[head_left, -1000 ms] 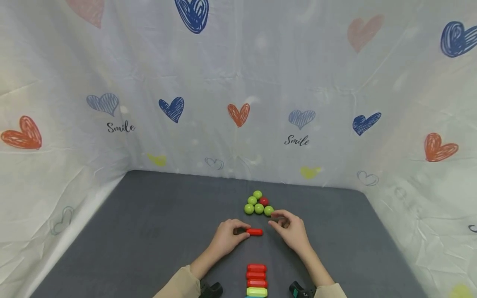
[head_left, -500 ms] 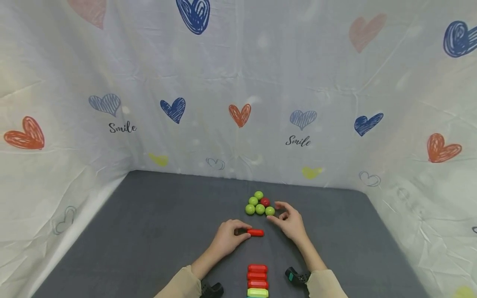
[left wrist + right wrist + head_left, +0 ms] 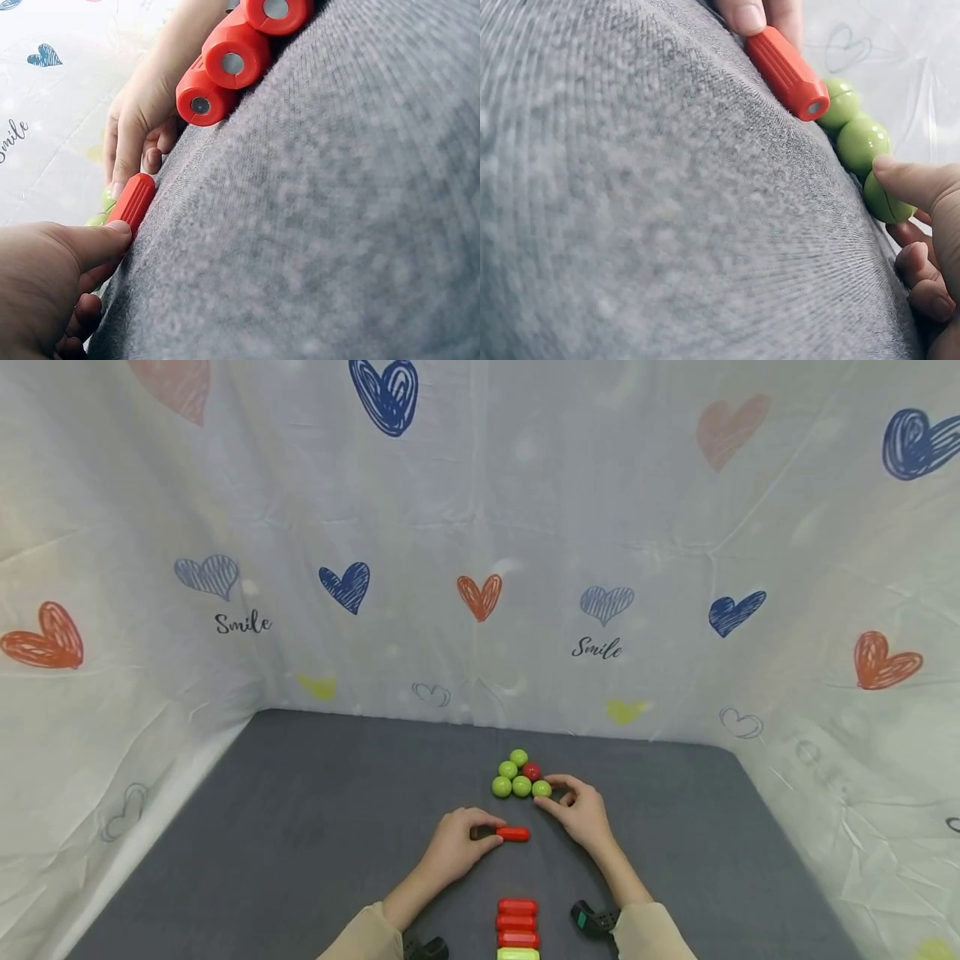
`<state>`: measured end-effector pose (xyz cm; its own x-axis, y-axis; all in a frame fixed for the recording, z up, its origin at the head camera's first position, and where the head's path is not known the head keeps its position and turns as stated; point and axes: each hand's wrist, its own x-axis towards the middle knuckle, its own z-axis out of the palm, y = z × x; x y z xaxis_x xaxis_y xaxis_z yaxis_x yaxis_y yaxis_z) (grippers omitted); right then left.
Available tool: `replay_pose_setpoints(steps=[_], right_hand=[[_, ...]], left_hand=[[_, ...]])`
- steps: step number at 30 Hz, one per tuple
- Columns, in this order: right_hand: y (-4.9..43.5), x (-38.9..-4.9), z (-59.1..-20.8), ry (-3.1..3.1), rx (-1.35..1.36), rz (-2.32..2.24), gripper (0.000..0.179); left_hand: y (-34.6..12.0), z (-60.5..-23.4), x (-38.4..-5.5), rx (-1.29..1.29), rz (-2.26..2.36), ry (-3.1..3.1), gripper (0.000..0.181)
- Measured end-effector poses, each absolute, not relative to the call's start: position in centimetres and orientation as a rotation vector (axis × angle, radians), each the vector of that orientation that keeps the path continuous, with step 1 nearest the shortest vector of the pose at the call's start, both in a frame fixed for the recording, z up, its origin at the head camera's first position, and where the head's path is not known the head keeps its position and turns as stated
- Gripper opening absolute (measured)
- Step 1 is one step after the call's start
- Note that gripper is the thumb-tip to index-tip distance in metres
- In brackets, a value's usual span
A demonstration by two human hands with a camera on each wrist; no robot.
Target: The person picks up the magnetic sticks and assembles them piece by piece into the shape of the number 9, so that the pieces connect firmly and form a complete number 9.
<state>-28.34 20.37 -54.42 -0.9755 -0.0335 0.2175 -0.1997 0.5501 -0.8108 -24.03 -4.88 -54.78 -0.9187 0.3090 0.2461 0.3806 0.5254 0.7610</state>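
Note:
My left hand (image 3: 453,847) pinches one end of a red magnetic rod (image 3: 516,834) between thumb and fingers; the rod lies on the grey cloth, and a metal disc shows in its free end in the right wrist view. Beyond it, several glossy green balls and one red ball (image 3: 531,772) are grouped in a triangle. My right hand (image 3: 587,817) pinches the green ball (image 3: 886,201) at the triangle's near right corner, thumb on its near side and fingers behind. That ball touches the neighbouring green ball (image 3: 863,142).
Nearer my body, three red rods (image 3: 517,922) and a yellow-green rod (image 3: 517,954) lie side by side in a column between my forearms. Grey cloth (image 3: 337,793) covers the table. A white curtain (image 3: 480,527) printed with hearts stands behind and at both sides.
My right hand has moved slightly left and closed its thumb and fingers on the corner green ball. My left hand still holds the red rod in place.

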Motion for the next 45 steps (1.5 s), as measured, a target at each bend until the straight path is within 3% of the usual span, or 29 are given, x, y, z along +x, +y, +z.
replay_pose_setpoints(steps=[17, 30, 45], right_hand=[[20.7, -28.3, -54.2, -2.627, 0.209, 1.401, 0.037], [20.9, -25.2, -53.9, -2.650, 0.314, 1.494, 0.035], [21.5, -24.0, -54.3, -2.701, 0.386, 1.502, 0.036]], left_hand=[[-4.7, -54.7, -24.0, -0.609, -1.360, -2.669, 0.022], [-5.1, -54.9, -23.9, -0.613, -1.373, -2.662, 0.020], [-5.0, -54.9, -23.9, -0.603, -1.368, -2.678, 0.020]])
